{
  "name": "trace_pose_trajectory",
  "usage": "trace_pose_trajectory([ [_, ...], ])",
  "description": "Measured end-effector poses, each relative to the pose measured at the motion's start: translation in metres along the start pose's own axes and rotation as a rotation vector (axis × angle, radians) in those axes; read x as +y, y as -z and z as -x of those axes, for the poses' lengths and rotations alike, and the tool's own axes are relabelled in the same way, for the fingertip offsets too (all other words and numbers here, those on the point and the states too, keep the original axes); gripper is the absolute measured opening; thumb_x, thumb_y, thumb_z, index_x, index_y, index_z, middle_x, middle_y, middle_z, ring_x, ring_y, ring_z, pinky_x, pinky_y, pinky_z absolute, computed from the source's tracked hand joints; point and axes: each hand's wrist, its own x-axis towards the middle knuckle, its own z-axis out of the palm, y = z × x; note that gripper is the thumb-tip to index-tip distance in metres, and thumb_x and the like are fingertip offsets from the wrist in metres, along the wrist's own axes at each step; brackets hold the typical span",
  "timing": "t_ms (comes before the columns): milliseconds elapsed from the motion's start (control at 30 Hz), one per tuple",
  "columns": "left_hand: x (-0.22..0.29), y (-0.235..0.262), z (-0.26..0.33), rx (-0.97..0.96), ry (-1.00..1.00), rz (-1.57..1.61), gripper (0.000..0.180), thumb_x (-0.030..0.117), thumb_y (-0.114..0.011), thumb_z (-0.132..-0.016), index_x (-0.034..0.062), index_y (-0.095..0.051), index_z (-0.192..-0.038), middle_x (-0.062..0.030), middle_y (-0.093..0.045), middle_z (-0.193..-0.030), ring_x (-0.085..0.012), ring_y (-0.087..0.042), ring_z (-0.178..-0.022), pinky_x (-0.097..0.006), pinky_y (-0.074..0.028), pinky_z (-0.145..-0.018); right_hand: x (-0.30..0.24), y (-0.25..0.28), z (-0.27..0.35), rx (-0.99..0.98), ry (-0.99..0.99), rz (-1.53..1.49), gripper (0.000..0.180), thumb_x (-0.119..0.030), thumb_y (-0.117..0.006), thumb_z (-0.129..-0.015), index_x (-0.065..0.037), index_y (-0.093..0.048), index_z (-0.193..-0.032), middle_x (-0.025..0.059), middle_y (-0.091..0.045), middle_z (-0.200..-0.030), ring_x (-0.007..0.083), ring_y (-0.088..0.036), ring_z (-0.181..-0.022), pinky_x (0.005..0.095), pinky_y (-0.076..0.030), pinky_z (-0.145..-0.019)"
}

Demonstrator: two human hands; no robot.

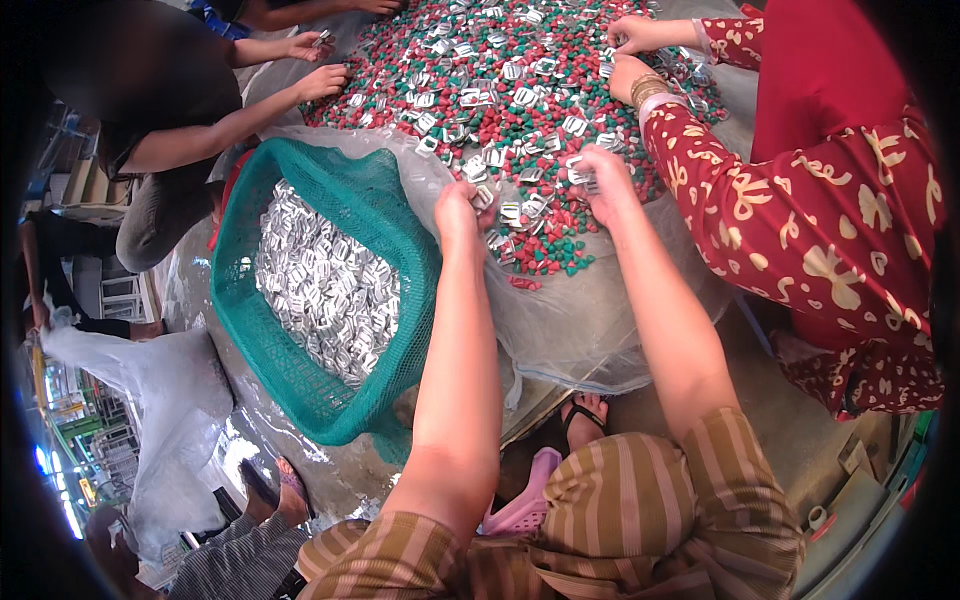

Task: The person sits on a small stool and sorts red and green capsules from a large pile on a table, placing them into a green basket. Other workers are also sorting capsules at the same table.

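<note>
The left hand (pixel 458 208) is seen with fingers curled at the near edge of a heap of small red and green plastic pellets (pixel 560 250), and a small silver metal clip (pixel 484 198) appears to be pinched at its fingertips. The right hand (pixel 603 178) is laid palm-down on the same heap, fingers bent over several silver clips (pixel 578 172); whether one is actually gripped cannot be told. More clips are scattered all through the pellets, which are spread on a clear plastic sheet (pixel 590 330). Just left of the left hand, a teal mesh basket (pixel 385 215) is tilted against the sheet and is filled with sorted silver clips (pixel 325 285). Other people's hands (pixel 322 82) are placed on the far side of the heap, and a red patterned sleeve (pixel 790 215) is seen at right.
</note>
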Motion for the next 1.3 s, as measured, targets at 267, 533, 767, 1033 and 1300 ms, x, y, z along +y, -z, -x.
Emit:
trace_pose_trajectory([
  [267,-0.005,-0.031,-0.029,0.230,-0.417,-1.115,0.059,0.008,-0.065,-0.073,0.0220,-0.046,-0.127,-0.0153,-0.043,-0.119,-0.0300,-0.053,-0.102,-0.039,-0.044,-0.087,0.006,-0.022,-0.021,0.188,0.425,1.035,0.038,-0.025,-0.064,-0.076,-0.008,-0.058,-0.110,0.0130,-0.063,-0.087,0.0252,-0.062,-0.080,0.0361,-0.049,-0.071],
  [533,-0.028,-0.006,-0.012,0.051,-0.393,-1.186,0.034,0.023,-0.068,-0.075,0.0150,-0.056,-0.106,-0.0141,-0.060,-0.090,-0.0328,-0.061,-0.085,-0.041,-0.048,-0.076,-0.005,-0.039,-0.008,0.231,0.330,1.393,0.037,-0.033,-0.069,-0.074,-0.006,-0.060,-0.097,0.0125,-0.062,-0.098,0.0309,-0.060,-0.092,0.0424,-0.048,-0.077],
  [767,-0.004,-0.012,-0.010,-0.046,-0.104,-0.118,0.019,0.020,-0.066,-0.080,0.0041,-0.061,-0.090,-0.0046,-0.061,-0.074,-0.0132,-0.055,-0.054,-0.029,-0.042,-0.048,-0.002,-0.005,-0.022,0.165,0.257,0.503,0.011,-0.007,-0.059,-0.074,0.000,-0.057,-0.083,0.0110,-0.060,-0.078,0.0172,-0.059,-0.054,0.0294,-0.041,-0.042],
  [1033,0.000,-0.037,-0.041,0.161,-0.133,-1.011,0.040,0.029,-0.070,-0.073,0.0194,-0.061,-0.110,-0.0115,-0.065,-0.100,-0.0286,-0.061,-0.093,-0.040,-0.047,-0.078,0.008,-0.051,-0.001,0.059,0.430,1.455,0.030,-0.023,-0.061,-0.079,-0.006,-0.056,-0.103,0.0175,-0.063,-0.089,0.0350,-0.061,-0.087,0.0440,-0.048,-0.071],
  [1300,0.009,-0.006,-0.024,0.182,-0.417,-0.643,0.024,0.018,-0.068,-0.075,0.0068,-0.056,-0.092,-0.0126,-0.063,-0.074,-0.0258,-0.063,-0.071,-0.038,-0.048,-0.064,0.016,-0.033,-0.014,-0.025,0.342,0.962,0.019,-0.013,-0.059,-0.071,-0.004,-0.056,-0.087,0.0166,-0.061,-0.078,0.0332,-0.061,-0.080,0.0402,-0.047,-0.068],
])
